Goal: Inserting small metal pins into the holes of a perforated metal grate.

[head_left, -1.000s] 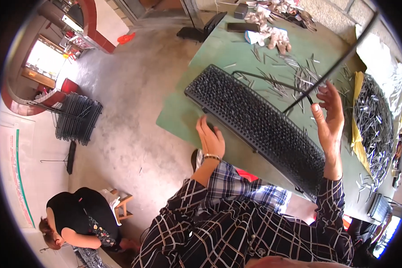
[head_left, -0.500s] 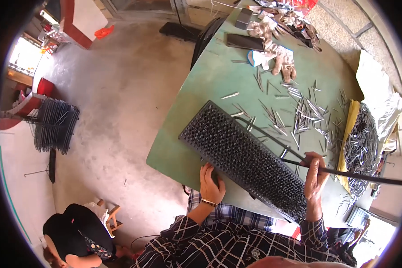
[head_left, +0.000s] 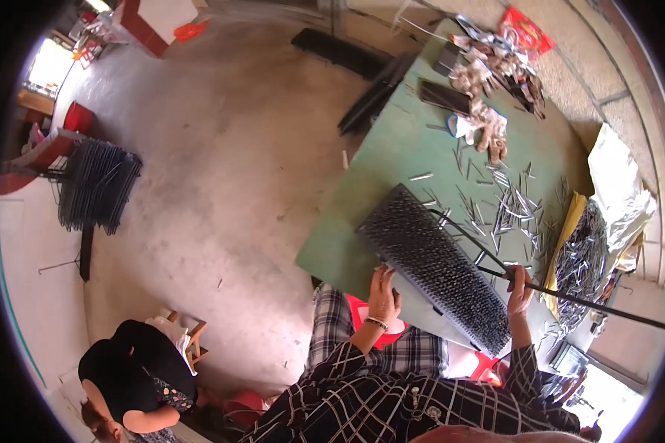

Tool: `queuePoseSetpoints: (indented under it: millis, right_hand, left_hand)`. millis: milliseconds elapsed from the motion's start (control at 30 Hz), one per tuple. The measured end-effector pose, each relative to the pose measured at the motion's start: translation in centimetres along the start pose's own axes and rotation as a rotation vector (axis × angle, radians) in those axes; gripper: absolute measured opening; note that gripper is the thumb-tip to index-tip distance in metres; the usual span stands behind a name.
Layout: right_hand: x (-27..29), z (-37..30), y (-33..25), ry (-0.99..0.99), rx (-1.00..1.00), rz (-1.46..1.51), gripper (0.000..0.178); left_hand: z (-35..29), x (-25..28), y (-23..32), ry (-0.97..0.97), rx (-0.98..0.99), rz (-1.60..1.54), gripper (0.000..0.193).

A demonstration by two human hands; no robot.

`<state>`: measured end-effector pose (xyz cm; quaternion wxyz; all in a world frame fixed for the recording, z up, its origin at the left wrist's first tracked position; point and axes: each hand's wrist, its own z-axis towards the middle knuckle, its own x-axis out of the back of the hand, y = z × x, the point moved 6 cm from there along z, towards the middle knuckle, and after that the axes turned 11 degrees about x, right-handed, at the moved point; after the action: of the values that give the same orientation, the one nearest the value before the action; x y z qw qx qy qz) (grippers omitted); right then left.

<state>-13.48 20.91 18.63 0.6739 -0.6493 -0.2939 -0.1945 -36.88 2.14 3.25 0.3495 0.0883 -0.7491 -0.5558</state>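
Note:
A long black panel [head_left: 437,269], densely covered in small knobs or bristles, lies slantwise over the near side of the green table [head_left: 347,229]. My left hand [head_left: 383,297] holds its near-left edge, fingertips at the rim. A thin black rod [head_left: 598,306] runs along the panel's far side and out to the right. My right hand [head_left: 519,289] is closed round this rod beside the panel's right edge. How the rod joins the panel is hidden. Loose slim metal pins [head_left: 517,209] are scattered on the table beyond the panel.
A yellow-edged sack [head_left: 580,255] full of metal pieces stands at the right, near white sheeting [head_left: 617,177]. Stained work gloves [head_left: 491,133] and a dark flat phone-like object [head_left: 445,97] lie at the far end. Another person [head_left: 129,369] is at lower left, near a wooden stool [head_left: 192,343].
The whole view has shifted, so table, panel and hands sit farther right. The panel slants a little more steeply. Both hands keep their places on panel and rod.

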Motion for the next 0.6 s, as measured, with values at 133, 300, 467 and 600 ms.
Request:
queuePoseSetpoints:
  millis: [133, 300, 467, 600]
  right_hand:
    - [0.4, -0.9, 0.7, -0.102, -0.008, 0.073, 0.041]
    - [0.1, 0.4, 1.4, -0.122, -0.104, -0.050, 0.044]
    - [-0.5, 0.5, 3.3, -0.123, -0.212, -0.004, 0.045]
    - [-0.2, 1.0, 4.2, -0.171, -0.180, -0.028, 0.046]
  left_hand:
    - [-1.6, 9.5, -0.6, -0.128, 0.112, -0.108, 0.045]
    - [-5.4, 25.1, -12.1, 0.109, 0.511, 0.166, 0.041]
    - [-15.2, 37.1, -20.5, 0.137, 0.906, 0.387, 0.035]
    - [-23.7, 38.1, -23.1, -0.060, 0.951, 0.440, 0.026]
